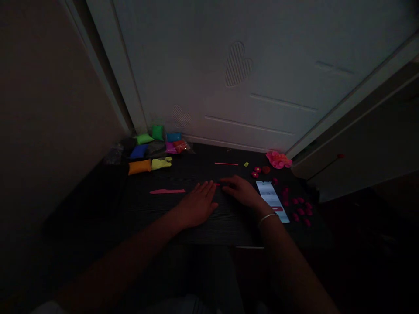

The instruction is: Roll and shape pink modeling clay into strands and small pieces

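Observation:
My left hand (198,204) lies flat on the dark tabletop, palm down, fingers stretched out. By its fingertips is a small bright pink piece of modelling clay (217,184), partly hidden, so I cannot tell whether the fingers press on it. My right hand (240,190) is just to the right of that piece, index finger and thumb apart and pointing toward it. Nothing shows between them. A pink plastic clay knife (167,191) lies left of my left hand. A thin pink stick tool (226,164) lies beyond both hands.
Colourful clay packets (139,167) are heaped at the back left. Right of my right hand are a lit phone (273,201), several dark pink clay lumps (301,211), small clay flowers (255,174) and a ruffled pink piece (279,159). A white panel (203,96) stands behind the table.

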Motion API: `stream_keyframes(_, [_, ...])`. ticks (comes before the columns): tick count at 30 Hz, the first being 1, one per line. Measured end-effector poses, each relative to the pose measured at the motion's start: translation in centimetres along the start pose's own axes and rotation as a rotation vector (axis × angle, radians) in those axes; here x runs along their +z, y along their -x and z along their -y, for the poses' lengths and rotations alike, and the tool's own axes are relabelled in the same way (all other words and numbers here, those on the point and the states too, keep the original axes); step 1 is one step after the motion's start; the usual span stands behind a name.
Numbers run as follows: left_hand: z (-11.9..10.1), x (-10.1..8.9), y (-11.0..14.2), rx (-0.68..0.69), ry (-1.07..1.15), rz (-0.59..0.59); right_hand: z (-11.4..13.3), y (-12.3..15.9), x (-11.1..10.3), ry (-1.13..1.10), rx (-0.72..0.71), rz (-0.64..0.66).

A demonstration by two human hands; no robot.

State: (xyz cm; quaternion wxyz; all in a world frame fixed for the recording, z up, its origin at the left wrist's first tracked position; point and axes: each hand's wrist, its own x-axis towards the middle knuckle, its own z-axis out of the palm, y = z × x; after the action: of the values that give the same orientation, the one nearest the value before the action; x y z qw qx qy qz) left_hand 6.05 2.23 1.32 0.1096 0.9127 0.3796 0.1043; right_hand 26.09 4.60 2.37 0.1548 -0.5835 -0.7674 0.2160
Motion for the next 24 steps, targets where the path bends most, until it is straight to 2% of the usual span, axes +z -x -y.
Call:
stream_keyframes(3, [0.3,0.2,0.1,-0.001,-0.056,0.018,0.9,-0.2,0.3,0.117,-0.050,-0.006])
stream_keyframes(7, [0.5,0.4,-0.1,-0.009,-0.087,-0.067,1.6,0.1,0.4,0.182,-0.037,-0.028])
stream_keyframes(9, [0.3,0.6,-0.1,-0.001,-0.105,-0.107,1.7,0.8,0.3,0.172,-0.032,-0.024])
stream_keyframes(12, [-0.4,0.8,0.5,0.015,-0.119,-0.103,1.6,2.3,0.4,0.122,-0.028,-0.018])
stream_keyframes(18, [-2.3,0.9,2.2,-0.047,-0.143,-0.112,2.1,4.2,0.6,0.074,0.033,-0.013])
stream_keyframes(20, [-2.5,0.9,2.4,-0.062,-0.152,-0.127,2.0,4.0,0.2,0.042,0.061,0.024])
stream_keyframes(24, [-2.0,0.9,2.2,-0.061,-0.161,-0.147,1.0,2.4,-1.0,-0.154,0.128,0.206])
